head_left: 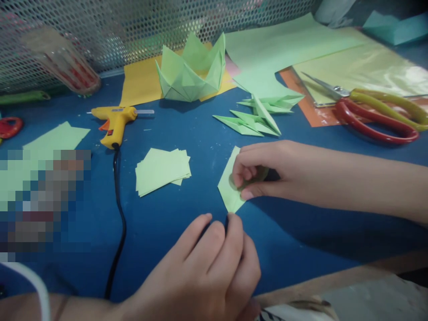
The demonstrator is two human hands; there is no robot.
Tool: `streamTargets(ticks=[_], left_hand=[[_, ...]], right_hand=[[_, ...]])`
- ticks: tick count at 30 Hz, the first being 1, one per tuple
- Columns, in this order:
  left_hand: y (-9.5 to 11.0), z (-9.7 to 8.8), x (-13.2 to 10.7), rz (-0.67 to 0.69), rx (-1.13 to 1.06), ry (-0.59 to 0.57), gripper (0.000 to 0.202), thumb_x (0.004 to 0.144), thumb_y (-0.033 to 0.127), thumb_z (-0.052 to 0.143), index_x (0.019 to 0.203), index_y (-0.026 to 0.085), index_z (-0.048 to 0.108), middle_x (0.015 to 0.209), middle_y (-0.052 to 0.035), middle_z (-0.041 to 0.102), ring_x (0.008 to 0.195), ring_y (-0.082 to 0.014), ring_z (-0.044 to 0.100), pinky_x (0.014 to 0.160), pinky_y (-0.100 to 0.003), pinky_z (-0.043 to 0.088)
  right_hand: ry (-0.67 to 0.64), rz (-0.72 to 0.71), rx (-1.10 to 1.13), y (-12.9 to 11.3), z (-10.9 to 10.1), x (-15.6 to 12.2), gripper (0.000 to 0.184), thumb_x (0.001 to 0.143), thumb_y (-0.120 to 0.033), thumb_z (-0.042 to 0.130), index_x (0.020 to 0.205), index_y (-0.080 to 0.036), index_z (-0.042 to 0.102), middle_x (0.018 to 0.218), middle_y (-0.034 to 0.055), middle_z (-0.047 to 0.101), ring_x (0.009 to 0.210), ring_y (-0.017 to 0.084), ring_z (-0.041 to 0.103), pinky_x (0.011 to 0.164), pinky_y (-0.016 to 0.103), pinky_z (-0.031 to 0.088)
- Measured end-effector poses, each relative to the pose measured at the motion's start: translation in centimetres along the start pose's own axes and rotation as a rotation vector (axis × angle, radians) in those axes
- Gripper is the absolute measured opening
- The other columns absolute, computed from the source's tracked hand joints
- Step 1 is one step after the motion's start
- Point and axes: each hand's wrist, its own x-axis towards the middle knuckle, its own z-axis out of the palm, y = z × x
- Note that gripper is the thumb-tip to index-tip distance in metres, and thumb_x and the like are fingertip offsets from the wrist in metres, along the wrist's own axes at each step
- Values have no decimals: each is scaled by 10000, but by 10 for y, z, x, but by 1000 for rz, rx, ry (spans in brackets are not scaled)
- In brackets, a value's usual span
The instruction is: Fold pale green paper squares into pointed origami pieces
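A light green piece of folded paper [230, 183] with pointed corners lies on the blue tabletop between my hands. My right hand [262, 171] comes in from the right with its fingers curled and its thumb and fingertips pressed on this paper. From below, my left hand [217, 258] reaches up with bent fingers, and one fingertip holds the paper's near corner; its thumb is mostly hidden. To the left sits a loose stack of light green paper pieces [163, 171]. Folded green pointed pieces [254, 120] lie just beyond my right hand.
A yellow glue gun [115, 122] lies left, its black cord [120, 223] running toward me. Behind stands a green folded-paper crown shape [192, 78]. Large scissors [374, 107] rest at right on packaged paper [361, 62]. A clear jar [67, 62] leans by the perforated metal panel [127, 31].
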Motion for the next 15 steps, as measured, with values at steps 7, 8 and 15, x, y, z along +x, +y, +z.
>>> streamTargets(ticks=[7,8,15], left_hand=[[0,1,0,-18,-26,-11,364,963,340,329,1111,136,592,1117,-85,673,929,-213,576,896,-361,412],[1,1,0,-30,-31,-23,363,965,340,329,1112,139,593,1119,-82,672,940,-212,575,903,-360,411],[1,3,-2,-65,-49,13,416,948,355,348,1168,114,606,1111,-88,663,1029,-236,558,942,-361,402]], right_hand=[[52,63,-153,16,-19,-1,111,827,-325,588,866,-234,636,865,17,667,708,165,599,573,293,437],[98,28,-189,18,-20,0,135,843,-317,559,896,-225,642,902,25,668,761,176,609,618,305,448],[112,-282,-122,14,-11,7,296,959,-342,455,1171,-191,596,1174,80,620,1040,192,580,840,320,468]])
